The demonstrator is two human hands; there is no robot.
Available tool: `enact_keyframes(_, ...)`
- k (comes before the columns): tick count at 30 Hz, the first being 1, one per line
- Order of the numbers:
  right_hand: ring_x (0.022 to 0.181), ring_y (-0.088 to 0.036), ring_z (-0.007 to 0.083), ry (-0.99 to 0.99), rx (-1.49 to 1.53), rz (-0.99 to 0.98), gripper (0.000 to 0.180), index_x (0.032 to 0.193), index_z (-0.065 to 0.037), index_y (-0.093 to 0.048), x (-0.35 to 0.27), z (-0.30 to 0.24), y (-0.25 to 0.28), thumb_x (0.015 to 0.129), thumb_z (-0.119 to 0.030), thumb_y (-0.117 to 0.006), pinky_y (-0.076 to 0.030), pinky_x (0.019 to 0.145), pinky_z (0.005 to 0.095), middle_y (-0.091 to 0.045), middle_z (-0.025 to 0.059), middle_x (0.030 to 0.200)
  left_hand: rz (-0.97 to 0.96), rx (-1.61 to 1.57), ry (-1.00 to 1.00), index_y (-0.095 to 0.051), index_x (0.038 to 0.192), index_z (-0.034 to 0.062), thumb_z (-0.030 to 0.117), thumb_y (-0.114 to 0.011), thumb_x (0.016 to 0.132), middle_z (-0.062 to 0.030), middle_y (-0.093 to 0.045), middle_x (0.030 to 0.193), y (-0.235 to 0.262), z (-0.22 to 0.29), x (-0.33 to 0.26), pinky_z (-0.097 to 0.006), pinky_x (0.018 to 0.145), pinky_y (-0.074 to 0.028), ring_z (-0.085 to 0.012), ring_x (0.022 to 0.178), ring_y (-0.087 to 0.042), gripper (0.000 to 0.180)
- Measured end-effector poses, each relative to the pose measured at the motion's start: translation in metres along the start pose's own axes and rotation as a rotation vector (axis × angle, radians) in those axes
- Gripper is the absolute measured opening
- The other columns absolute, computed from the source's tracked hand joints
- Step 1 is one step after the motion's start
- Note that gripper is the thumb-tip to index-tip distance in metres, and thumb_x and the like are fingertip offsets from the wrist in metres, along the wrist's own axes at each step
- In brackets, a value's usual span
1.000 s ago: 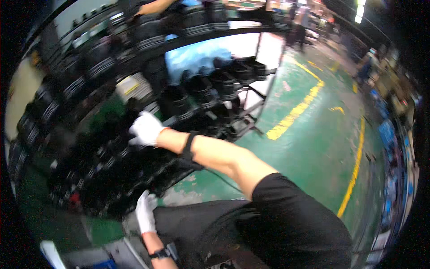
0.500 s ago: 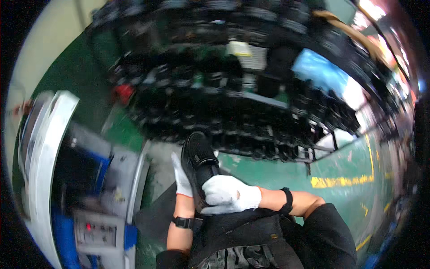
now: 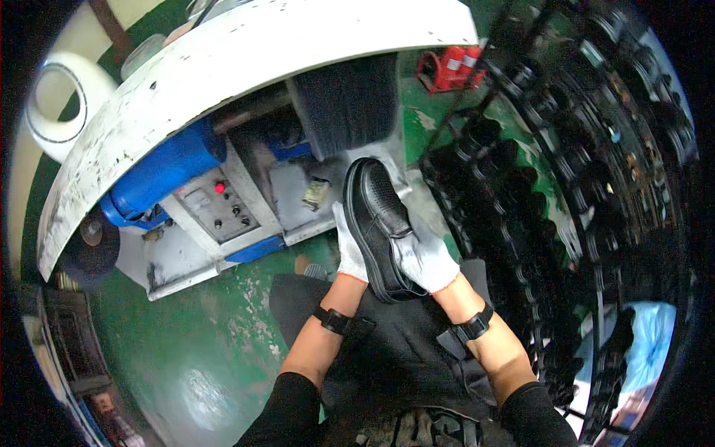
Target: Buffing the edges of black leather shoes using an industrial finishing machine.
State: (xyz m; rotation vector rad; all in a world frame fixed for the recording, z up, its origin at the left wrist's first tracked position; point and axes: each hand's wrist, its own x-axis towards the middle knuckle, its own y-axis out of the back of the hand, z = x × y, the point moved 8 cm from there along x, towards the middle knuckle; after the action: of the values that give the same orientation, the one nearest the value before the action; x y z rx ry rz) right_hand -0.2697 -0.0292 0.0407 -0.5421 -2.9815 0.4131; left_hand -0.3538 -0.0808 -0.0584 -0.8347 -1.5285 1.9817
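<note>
A black leather slip-on shoe [image 3: 376, 223] is held between my two white-gloved hands, toe pointing away from me. My left hand [image 3: 350, 249] grips it along the sole on the left side, and its fingers are partly hidden behind the shoe. From the right, my right hand [image 3: 428, 257] closes on the shoe near its opening and heel. Just beyond the toe stands a white-hooded machine [image 3: 298, 41] with a dark, brush-like roller [image 3: 346, 104] under its hood.
The machine carries a blue cylindrical cover [image 3: 167, 179] and a control panel [image 3: 216, 201] with a red button. Racks of black shoes [image 3: 514, 201] line the right side. Red fire extinguishers [image 3: 452, 67] stand behind. A blue plastic bag [image 3: 649, 343] is at lower right.
My view has swung left, so the machine now lies ahead and the racks are on the right. The shoe stays in both hands, and my right hand has shifted to its right side.
</note>
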Motion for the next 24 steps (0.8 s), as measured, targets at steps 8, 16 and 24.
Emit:
enact_keyframes(8, 0.103, -0.061, 0.0211, -0.556, 1.063, 0.05, 0.041, 0.119, 0.0, -0.058, 0.1, 0.087, -0.015, 0.099, -0.034, -0.044, -0.045, 0.097, 0.0315, -0.064, 0.0137, 0.114, 0.147, 0.125, -0.107, -0.05, 0.13, 0.0074, 0.062, -0.041, 0.091, -0.0098, -0.056, 0.124, 0.038, 0.051, 0.073, -0.038, 0.101, -0.042, -0.0262, 0.11, -0.055, 0.067)
enact_keyframes(16, 0.069, -0.059, 0.0265, -0.632, 1.542, 0.112, 0.017, 0.092, -0.009, -0.063, 0.155, 0.152, 0.015, 0.087, -0.021, -0.053, -0.05, 0.07, 0.039, -0.062, 0.0077, 0.076, 0.27, 0.231, -0.097, -0.041, 0.138, 0.0094, 0.059, -0.039, 0.093, -0.0111, -0.05, 0.133, 0.047, 0.098, 0.123, -0.039, 0.101, -0.041, -0.0282, 0.115, -0.053, 0.067)
enact_keyframes(24, 0.106, -0.056, 0.0409, -1.992, 3.998, -0.079, 0.041, 0.12, -0.001, -0.056, 0.169, 0.05, -0.012, 0.083, -0.019, -0.051, -0.044, 0.093, 0.0494, -0.058, 0.0236, 0.118, 0.216, 0.295, -0.154, -0.041, 0.138, 0.0095, 0.055, -0.039, 0.095, -0.0109, -0.048, 0.136, 0.055, 0.119, 0.128, -0.04, 0.103, -0.04, -0.0277, 0.12, -0.05, 0.063)
